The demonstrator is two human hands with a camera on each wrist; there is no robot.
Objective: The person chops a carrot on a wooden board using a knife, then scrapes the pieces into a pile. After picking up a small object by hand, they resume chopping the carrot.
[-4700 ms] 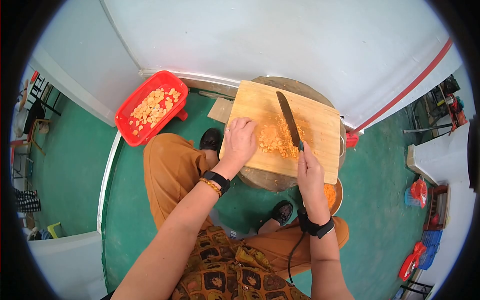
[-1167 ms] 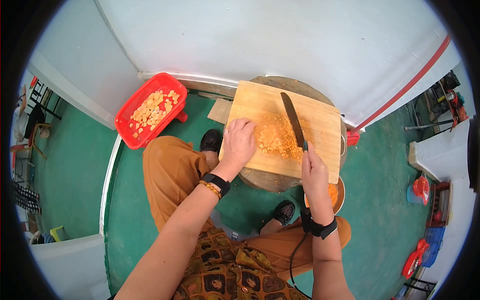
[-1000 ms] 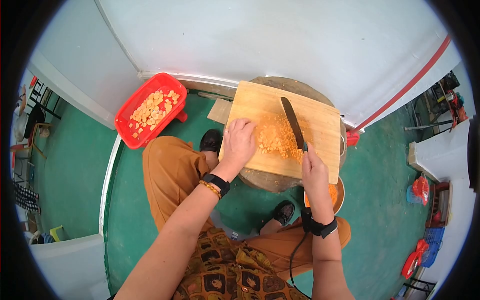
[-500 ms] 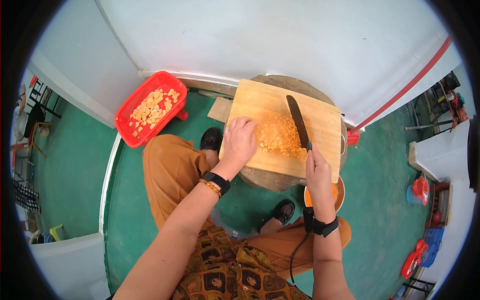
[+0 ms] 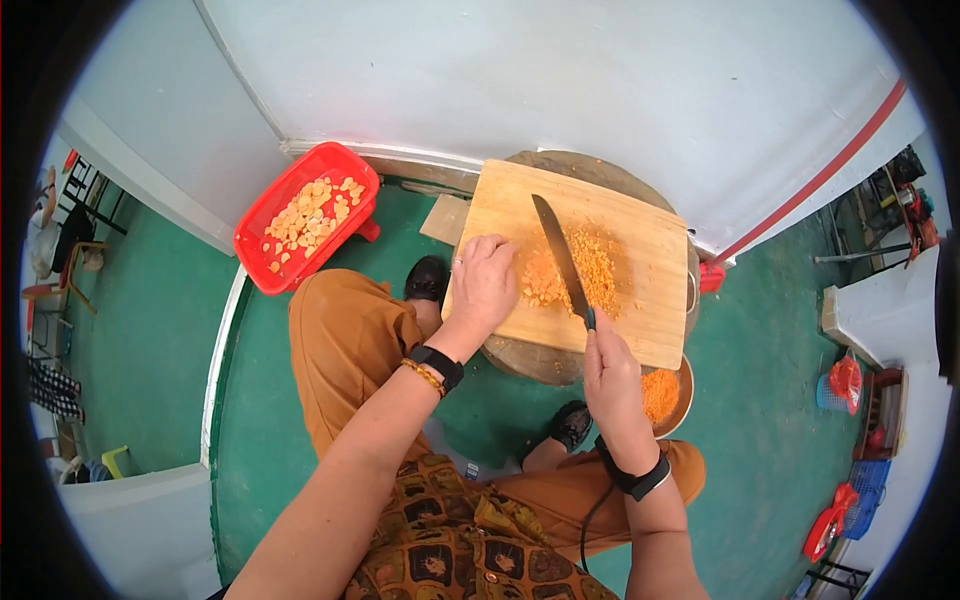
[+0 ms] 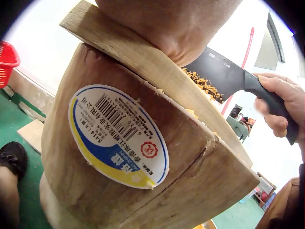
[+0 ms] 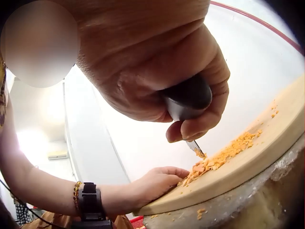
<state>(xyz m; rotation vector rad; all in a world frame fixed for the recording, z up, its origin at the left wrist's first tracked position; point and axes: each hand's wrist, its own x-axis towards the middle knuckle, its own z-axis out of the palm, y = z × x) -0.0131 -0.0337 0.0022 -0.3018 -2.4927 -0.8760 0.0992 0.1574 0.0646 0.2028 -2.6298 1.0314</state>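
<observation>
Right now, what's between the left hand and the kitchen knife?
Chopped orange pieces, lying on the wooden cutting board between the left hand and the kitchen knife. The head view shows it.

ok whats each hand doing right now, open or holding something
Left hand: open, resting on the cutting board.
Right hand: closed, holding the knife.

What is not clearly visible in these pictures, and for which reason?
Head: the left side of the bowl, hidden behind the right hand.
Left wrist: the tip of the knife, hidden behind the left hand.
Left wrist: the smallest print on the label, too small.
Right wrist: most of the handle, hidden inside the right hand.
</observation>
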